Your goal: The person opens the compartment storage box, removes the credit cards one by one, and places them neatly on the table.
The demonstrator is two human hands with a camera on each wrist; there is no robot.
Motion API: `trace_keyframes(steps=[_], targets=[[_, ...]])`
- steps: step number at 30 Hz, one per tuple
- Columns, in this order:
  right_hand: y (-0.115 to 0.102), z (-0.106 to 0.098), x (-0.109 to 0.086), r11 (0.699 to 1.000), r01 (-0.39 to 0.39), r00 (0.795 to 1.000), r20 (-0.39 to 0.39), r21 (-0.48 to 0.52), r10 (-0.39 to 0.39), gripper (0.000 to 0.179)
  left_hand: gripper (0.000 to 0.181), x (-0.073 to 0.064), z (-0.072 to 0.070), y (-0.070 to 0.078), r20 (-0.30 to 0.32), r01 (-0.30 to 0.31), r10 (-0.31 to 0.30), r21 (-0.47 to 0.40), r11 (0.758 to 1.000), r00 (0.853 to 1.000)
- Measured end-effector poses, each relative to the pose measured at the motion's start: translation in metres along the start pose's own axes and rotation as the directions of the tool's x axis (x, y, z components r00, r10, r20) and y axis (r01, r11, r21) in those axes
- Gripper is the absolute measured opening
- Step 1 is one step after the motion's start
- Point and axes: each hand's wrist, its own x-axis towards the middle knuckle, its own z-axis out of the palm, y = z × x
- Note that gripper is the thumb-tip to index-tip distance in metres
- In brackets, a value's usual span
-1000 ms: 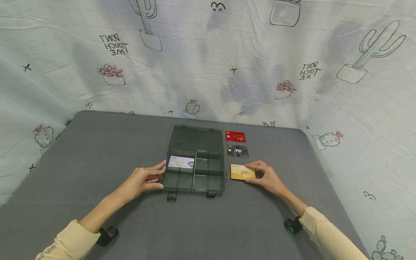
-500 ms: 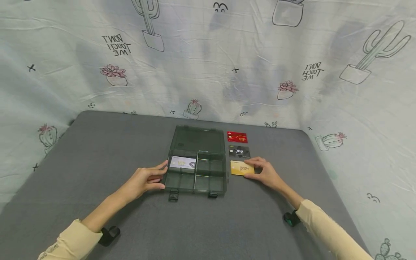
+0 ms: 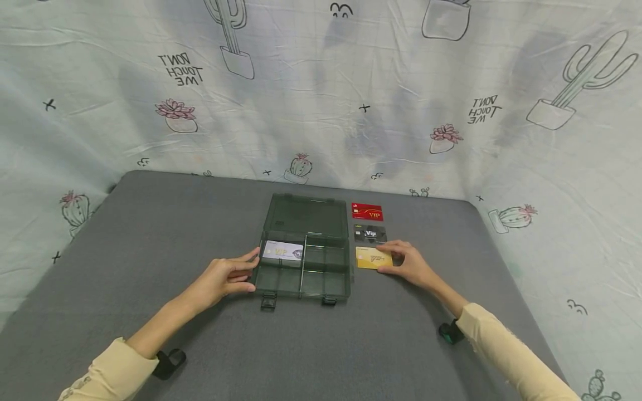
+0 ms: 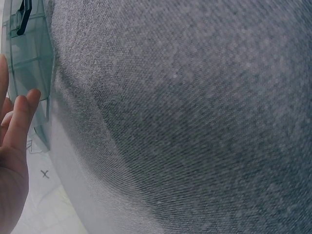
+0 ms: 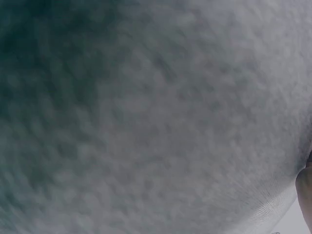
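My right hand (image 3: 412,266) holds a gold card (image 3: 370,258) by its right end, thumb at the near edge and fingertips at the far edge. The card lies flat, just below a black "Vip" card (image 3: 370,233). To the left stands a dark translucent divided box (image 3: 325,285) with its lid folded back. A white VIP card (image 3: 282,250) sits in its upper left compartment. At the box's left wall, my left hand (image 3: 227,277) touches it with fairly straight fingers. The left wrist view shows those fingers (image 4: 18,122) beside the box corner. Only a bit of hand appears in the right wrist view.
A red VIP card (image 3: 367,211) lies above the black one, right of the lid (image 3: 307,216). Two latches, one of them a left latch (image 3: 268,301), stick out from the box's front. A printed curtain (image 3: 321,100) hangs behind the grey table (image 3: 200,356).
My right hand has moved the gold card away from me, up close to the black card, and levelled it with the row. The left hand has stayed on the box.
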Motion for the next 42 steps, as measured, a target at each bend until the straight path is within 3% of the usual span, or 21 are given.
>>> trace_keyframes(steps=[25, 42], targets=[[-0.002, -0.007, 0.003, 1.000, -0.027, 0.995, 0.099, -0.013, 0.028, 0.052, 0.061, 0.001, 0.000, -0.001, -0.002, -0.018, 0.018, 0.035, 0.999, 1.000], [0.005, -0.017, -0.002, 0.996, -0.036, 0.992, 0.123, 0.086, 0.025, 0.051, 0.061, 0.001, 0.000, 0.003, -0.006, -0.023, 0.023, 0.029, 0.999, 1.000]])
